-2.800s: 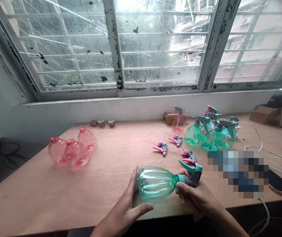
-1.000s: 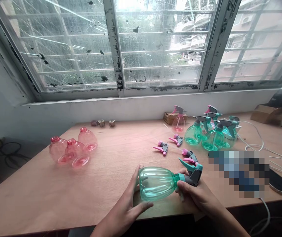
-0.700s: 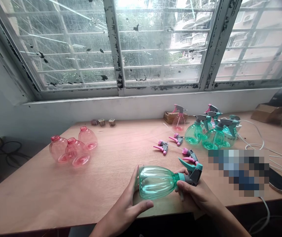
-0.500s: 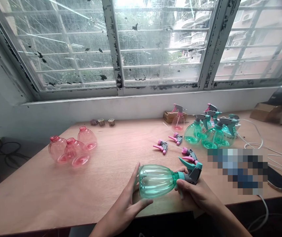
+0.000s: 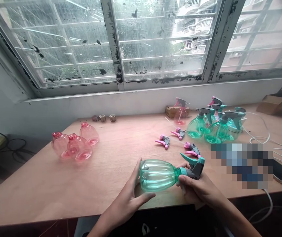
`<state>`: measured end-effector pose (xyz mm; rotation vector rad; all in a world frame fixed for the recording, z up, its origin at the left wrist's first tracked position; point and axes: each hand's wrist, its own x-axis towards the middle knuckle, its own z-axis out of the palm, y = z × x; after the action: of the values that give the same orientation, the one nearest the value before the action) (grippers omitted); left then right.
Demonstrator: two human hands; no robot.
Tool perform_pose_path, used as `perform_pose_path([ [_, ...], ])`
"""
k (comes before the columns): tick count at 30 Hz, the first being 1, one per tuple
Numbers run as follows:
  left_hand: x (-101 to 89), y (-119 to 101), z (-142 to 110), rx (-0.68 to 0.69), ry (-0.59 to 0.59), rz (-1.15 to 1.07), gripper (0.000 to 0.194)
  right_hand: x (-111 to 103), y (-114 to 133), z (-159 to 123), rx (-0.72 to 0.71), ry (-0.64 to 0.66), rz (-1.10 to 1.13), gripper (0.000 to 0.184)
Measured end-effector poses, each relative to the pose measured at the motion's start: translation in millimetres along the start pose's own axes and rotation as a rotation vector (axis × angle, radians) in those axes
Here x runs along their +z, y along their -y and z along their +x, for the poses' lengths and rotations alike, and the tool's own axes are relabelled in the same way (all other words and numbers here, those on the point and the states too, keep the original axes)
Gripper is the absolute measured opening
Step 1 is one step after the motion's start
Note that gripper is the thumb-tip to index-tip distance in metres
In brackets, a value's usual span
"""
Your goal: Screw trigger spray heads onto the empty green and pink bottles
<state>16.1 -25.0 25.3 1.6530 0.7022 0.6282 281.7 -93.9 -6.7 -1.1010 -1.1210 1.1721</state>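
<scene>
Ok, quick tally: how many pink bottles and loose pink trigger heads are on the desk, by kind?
Pink bottles without heads: 3
Pink bottle with trigger head: 1
Loose pink trigger heads: 3
Total: 7

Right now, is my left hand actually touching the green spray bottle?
Touching. The head view shows your left hand against the base end of the green spray bottle, with no gap between them.
</scene>
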Motion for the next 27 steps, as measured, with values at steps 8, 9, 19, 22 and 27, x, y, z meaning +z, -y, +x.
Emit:
perform_pose_path([
  [8, -3.7, -1.1, -3.2, -0.029, -0.005, -0.004, 0.112, 0.8, 3.7, -2.9, 0.038, -0.034, 0.017, 0.037],
  [9, -4.8, -1.2, -3.9, -0.025, 0.005, -0.009, 0.104, 0.3, 3.2, -2.5, 0.036, -0.025, 0.016, 0.036],
  [19, 1.4, 1.7, 1.4, -0.024, -0.017, -0.114, 0.097, 1.4, -1.2, 1.9, 0.045, -0.013, 0.14, 0.035],
  [22, 0.4, 0.0, -0.3, -0.034, -0.027, -0.072, 0.099, 1.4, -2.9, 3.6, 0.04, -0.012, 0.163, 0.035],
  [27, -3.5, -3.5, -2.4, -0.021, 0.009, -0.011, 0.079, -2.0, -7.9, 4.4, 0.019, -0.02, 0.146, 0.033],
])
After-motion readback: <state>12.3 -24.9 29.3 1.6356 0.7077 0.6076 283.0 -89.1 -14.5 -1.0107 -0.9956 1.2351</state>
